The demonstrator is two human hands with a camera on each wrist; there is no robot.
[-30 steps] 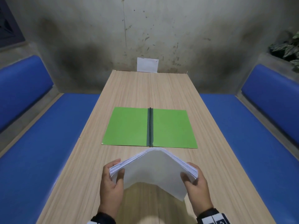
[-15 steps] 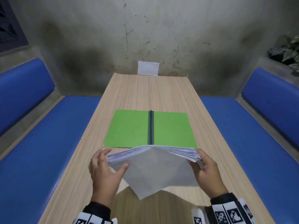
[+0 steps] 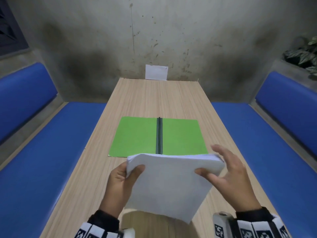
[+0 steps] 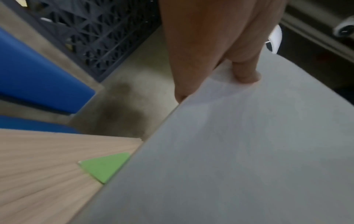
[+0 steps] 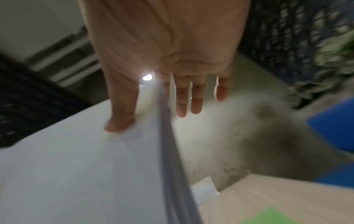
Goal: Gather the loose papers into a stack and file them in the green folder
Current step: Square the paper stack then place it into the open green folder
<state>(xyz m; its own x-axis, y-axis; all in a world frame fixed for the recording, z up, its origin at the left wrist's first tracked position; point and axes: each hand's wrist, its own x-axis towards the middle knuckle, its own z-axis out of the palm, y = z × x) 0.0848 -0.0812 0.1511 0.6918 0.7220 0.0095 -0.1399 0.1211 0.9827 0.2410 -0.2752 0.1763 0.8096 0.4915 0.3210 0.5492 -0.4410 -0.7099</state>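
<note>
- Paper stack [image 3: 169, 184] held in the air above the near end of the worktop [image 3: 151, 98], short of the green folder [image 3: 135, 136], which lies open and flat with its dark spine [image 3: 159, 134] running away from the viewer.
- Left hand [image 3: 120, 182] grips the stack's left corner: thumb on top, fingers hidden beneath.
- Right hand [image 3: 228, 170] has only its thumb pressed on top near the right edge; in the right wrist view most fingers are straight and spread beyond that edge. Whether any supports the underside I cannot tell.
- Risk: the right side looks weakly held. If the thumb slips, that side could sag and sheets fan out.
- Risk: the stack is tilted, near corner hanging low and unsupported. Loose sheets may slide toward that corner and undo the squared edges.
- Risk: setting down crooked could leave sheets across the spine or overhanging the cover edge.
- Small white card [image 3: 156, 72] stands at the far wall, well apart.
</note>
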